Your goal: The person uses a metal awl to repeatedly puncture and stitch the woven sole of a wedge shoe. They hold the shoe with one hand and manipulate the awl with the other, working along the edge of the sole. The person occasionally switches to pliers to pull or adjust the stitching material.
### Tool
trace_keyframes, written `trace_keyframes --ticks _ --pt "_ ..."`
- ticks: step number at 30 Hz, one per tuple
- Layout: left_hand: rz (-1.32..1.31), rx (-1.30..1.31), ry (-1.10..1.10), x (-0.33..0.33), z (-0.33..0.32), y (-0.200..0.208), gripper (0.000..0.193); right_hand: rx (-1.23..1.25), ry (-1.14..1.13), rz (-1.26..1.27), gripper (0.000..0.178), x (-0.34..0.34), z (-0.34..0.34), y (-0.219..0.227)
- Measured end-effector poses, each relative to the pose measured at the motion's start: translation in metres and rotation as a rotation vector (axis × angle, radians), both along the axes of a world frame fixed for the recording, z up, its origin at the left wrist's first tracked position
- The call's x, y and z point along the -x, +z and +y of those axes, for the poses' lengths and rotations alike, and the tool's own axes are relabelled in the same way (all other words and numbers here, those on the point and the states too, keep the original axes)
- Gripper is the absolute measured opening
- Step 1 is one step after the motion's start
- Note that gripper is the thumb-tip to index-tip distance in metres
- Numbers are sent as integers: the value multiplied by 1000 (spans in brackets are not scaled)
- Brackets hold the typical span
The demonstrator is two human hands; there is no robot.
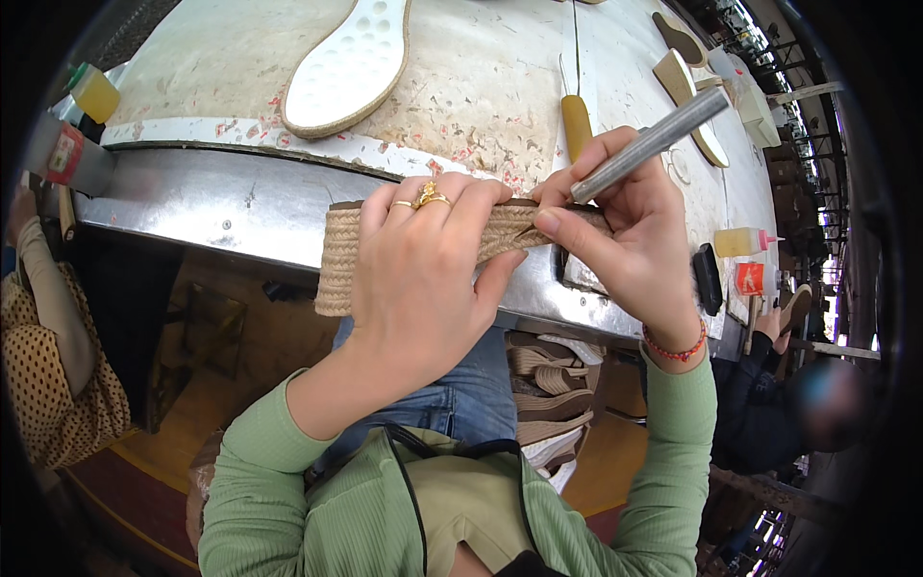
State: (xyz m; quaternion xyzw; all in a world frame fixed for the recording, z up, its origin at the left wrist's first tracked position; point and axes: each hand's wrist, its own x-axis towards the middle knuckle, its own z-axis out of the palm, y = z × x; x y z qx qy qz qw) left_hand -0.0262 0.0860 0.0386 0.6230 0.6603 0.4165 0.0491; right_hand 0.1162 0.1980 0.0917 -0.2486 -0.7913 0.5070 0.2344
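Note:
A wedge shoe sole wrapped in woven straw-coloured braid point(336, 255) lies on its side at the table's front edge. My left hand point(418, 260) is wrapped over its thick end, thumb below and fingers above. My right hand point(635, 226) is at the thinner end, thumb and forefinger pinched against the braid. A grey metal rod-like handle point(663, 135) rests in that same hand, slanting up to the right. Its lower end is hidden by the fingers, so I cannot tell what tip it has. Near the pinch, a small dark gap shows in the braid.
On the table are a white dimpled sole point(351, 67), a yellow-handled tool with a thin metal shaft point(576, 125), and wedge soles point(678, 77). Bottles point(738, 242) stand right; a yellow one point(94, 93) stands left. Soles are stacked below point(558, 404). People sit on both sides.

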Motion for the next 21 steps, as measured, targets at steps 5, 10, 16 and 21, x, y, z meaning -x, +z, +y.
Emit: trace_keyframes --ticks 5,10,16,21 --pt "2 18 -6 0 -1 0 38 -69 -18 51 32 -1 -3 -9" --pt "-1 26 -2 0 0 0 40 -97 15 -70 37 -2 -4 -2" --pt "-13 37 -7 1 1 0 39 -65 43 -82 35 -1 -3 0" --pt "-23 52 -16 3 2 0 38 -266 171 -117 32 -3 3 1"
